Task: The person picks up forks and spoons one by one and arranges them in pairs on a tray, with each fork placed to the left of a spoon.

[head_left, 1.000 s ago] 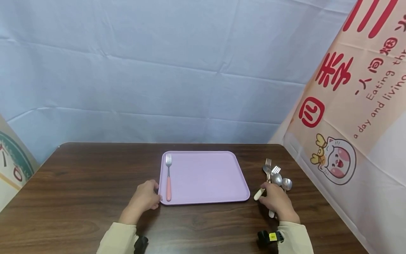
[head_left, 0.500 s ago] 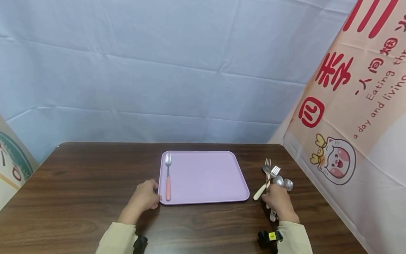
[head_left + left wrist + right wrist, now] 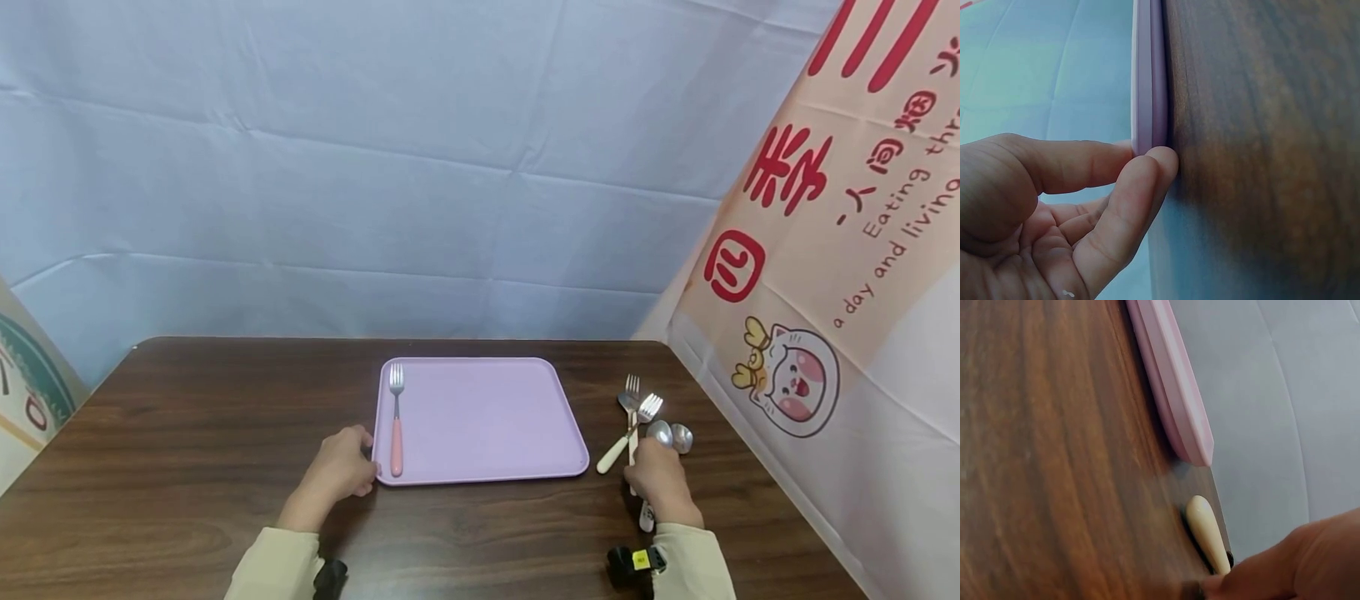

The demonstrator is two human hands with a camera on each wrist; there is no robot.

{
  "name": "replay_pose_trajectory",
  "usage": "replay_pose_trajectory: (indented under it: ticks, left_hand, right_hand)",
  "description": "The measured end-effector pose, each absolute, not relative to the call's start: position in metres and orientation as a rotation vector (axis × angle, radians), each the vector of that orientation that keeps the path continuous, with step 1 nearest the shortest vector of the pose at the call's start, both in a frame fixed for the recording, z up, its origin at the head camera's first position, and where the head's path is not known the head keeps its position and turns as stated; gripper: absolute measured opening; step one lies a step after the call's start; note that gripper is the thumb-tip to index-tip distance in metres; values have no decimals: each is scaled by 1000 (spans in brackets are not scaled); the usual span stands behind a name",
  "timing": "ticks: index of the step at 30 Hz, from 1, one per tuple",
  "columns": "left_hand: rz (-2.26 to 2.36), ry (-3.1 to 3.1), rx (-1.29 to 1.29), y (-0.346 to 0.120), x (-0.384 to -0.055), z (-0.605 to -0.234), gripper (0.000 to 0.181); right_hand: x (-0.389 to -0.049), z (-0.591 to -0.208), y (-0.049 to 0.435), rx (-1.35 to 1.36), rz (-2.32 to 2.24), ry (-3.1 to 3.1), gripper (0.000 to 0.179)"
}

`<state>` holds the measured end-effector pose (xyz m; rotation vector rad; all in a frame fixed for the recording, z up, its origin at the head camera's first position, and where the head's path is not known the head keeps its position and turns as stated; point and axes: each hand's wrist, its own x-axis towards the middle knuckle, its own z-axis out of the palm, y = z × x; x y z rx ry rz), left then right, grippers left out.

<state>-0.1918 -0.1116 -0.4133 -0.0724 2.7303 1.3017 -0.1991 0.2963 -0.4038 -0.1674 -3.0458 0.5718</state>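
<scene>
A lilac tray (image 3: 487, 417) lies on the dark wood table, with a pink-handled fork (image 3: 397, 425) along its left side. My left hand (image 3: 341, 467) pinches the tray's near left corner; in the left wrist view the thumb (image 3: 1085, 164) is on the rim and fingertips are below it. To the tray's right, my right hand (image 3: 662, 477) is bent down over a cutlery pile. Two spoon bowls (image 3: 660, 432) show past its knuckles, and a pale handle end (image 3: 647, 518) sticks out below. I cannot tell whether its hidden fingertips grip a spoon.
Left of the right hand, a cream-handled fork (image 3: 615, 454) crosses other cutlery, including another fork (image 3: 632, 385). Both wrists carry small black cameras. A pale blue cloth (image 3: 375, 208) hangs behind the table, and a printed banner (image 3: 847, 250) hangs at right.
My right hand has shifted slightly right and nearer, away from the cream-handled fork. The spoon bowls and pale handle end have slid slightly nearer. The left hand has stayed at the tray corner.
</scene>
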Motion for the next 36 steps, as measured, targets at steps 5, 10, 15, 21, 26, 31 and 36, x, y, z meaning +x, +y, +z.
replay_pose_trajectory:
  ticks: [5,10,15,21,26,31,36]
  left_hand:
    - [1310,2729,-75,-111,-193,-414,33]
    - [1315,2729,-62,-112,-191,-413,32]
    - [1309,2725,-55,-112,-191,-412,32]
    - [1293,2725,-68,-111,-191,-411,32]
    - [1302,2732,-49,-111,-191,-410,31]
    - [1301,2730,-59,-111,-191,-410,31]
    - [1298,2720,-64,-112,-191,-411,33]
  right_hand:
    - [-198,-404,296,-243,600,-3060,15]
    - [-197,-405,298,-242,634,-3053,17]
    - [-197,-407,302,-260,715,-3055,24]
    - [-196,-405,303,-305,763,-3055,19]
    - [-197,-401,303,-324,731,-3035,14]
    - [-198,-400,303,-332,728,-3024,10]
    - [-198,-401,302,-359,791,-3028,11]
